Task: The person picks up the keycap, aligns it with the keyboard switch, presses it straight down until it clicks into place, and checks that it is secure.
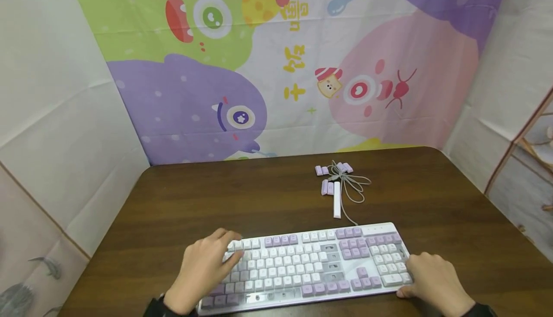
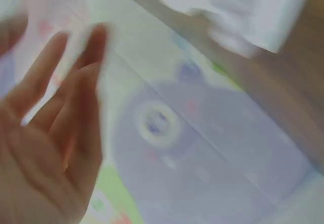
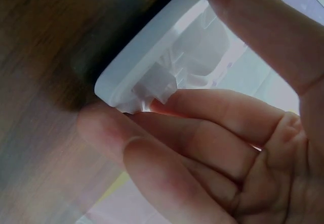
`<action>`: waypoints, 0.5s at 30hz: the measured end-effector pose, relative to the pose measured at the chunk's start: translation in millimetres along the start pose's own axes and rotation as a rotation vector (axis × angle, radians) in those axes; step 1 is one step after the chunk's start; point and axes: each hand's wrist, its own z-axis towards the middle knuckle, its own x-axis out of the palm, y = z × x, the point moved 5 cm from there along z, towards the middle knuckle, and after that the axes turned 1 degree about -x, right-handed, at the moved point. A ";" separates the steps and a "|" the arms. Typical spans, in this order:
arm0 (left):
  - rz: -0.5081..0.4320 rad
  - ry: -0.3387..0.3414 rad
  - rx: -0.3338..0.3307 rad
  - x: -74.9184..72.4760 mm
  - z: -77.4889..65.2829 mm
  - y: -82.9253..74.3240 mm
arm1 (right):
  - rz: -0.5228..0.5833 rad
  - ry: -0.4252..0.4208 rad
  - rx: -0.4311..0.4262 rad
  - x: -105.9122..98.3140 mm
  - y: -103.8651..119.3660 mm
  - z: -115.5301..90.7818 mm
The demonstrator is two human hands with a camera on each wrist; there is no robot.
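Observation:
A white and lilac keyboard lies near the front of the table, with bare grey slots in its bottom row, to the right of the letter keys and at the number pad's right edge. My left hand is over its left end, fingers loosely extended; in the left wrist view the fingers are nearly straight and hold nothing. At the keyboard's right end, my right hand grips the side, thumb at the front corner. The right wrist view shows the fingers curled round the white edge.
Behind the keyboard lie a long white keycap and several loose lilac keycaps, close to the grey coiled cable. Beyond the brown table hangs a cartoon-printed cloth, with pale sheets at the sides.

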 end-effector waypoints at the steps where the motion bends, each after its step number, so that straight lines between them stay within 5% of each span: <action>1: 0.000 -0.037 0.031 0.4 11.7 -11.0 | -0.002 -0.004 -0.001 -0.9 -1.0 0.0; 4: 0.004 -0.067 0.128 9.2 49.0 -48.0 | -0.006 0.005 0.008 -3.2 -3.6 -0.4; 10: 0.075 0.082 0.289 48.2 120.6 -123.4 | -0.026 0.016 0.024 -6.6 -4.0 1.0; 15: 0.205 0.148 0.296 84.3 155.8 -157.4 | -0.039 0.001 0.009 -7.4 3.9 4.7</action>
